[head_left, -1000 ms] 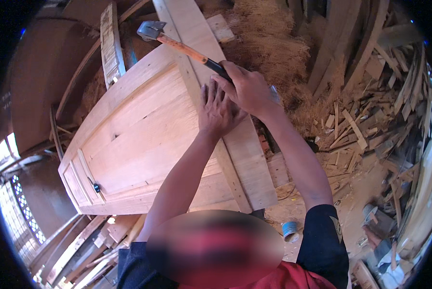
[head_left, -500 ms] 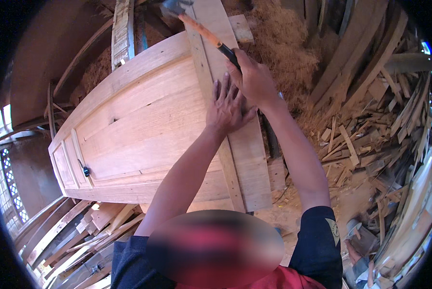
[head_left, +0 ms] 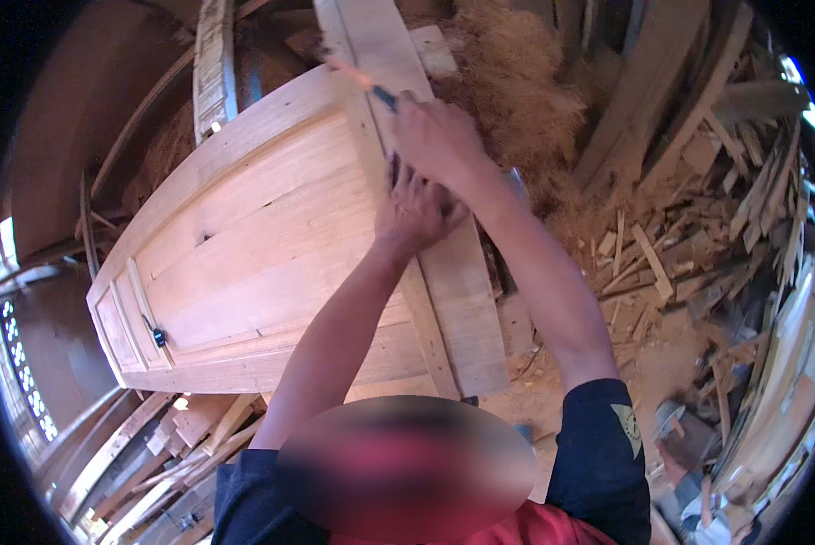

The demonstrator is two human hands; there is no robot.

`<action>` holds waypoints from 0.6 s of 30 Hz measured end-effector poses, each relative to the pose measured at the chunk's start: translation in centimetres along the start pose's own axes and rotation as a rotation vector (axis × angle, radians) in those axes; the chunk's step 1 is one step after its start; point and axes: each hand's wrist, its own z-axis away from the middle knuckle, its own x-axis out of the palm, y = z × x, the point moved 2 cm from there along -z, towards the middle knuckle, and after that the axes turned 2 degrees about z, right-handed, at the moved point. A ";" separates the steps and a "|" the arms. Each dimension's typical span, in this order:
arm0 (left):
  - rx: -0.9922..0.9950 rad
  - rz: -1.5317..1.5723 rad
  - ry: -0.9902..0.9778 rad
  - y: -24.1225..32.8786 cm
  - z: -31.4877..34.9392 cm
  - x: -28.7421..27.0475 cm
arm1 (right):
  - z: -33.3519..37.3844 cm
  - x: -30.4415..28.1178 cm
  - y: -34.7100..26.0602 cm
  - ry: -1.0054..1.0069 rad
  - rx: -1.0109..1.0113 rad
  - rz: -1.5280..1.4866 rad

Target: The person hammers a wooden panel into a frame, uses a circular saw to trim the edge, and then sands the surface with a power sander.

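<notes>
Hammer [head_left: 362, 77]: in the head view, over the far right corner of the wooden panel [head_left: 271, 227]; blurred, contact unclear
Right hand [head_left: 439, 136]: gripping the dark handle end, nearer of the 2 hands
Lie from right hand: forward and leftward
Long axis: slanting across the pale board [head_left: 462, 300] along the panel's right edge, head end pointing away and left
Left hand [head_left: 416, 213]: on the board, pinching anything or not, cannot tell

Panel [head_left: 262, 245]: smooth, matt wood. Sleeve [head_left: 598, 454]: matt cloth.
</notes>
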 end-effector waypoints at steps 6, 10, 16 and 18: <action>0.038 -0.009 0.138 0.6 -0.1 -0.2 | 1.4 7.2 -11.1 -0.492 -0.286 -0.202; 0.087 -0.053 0.182 0.5 -0.2 0.2 | 3.6 9.3 -13.2 -0.459 -0.164 -0.399; 0.028 0.430 0.086 -1.0 -1.0 1.7 | 12.1 1.5 2.2 0.225 -0.090 -0.415; 0.108 0.185 0.148 -0.7 -0.5 1.7 | 21.0 -0.6 11.1 0.562 0.147 -0.658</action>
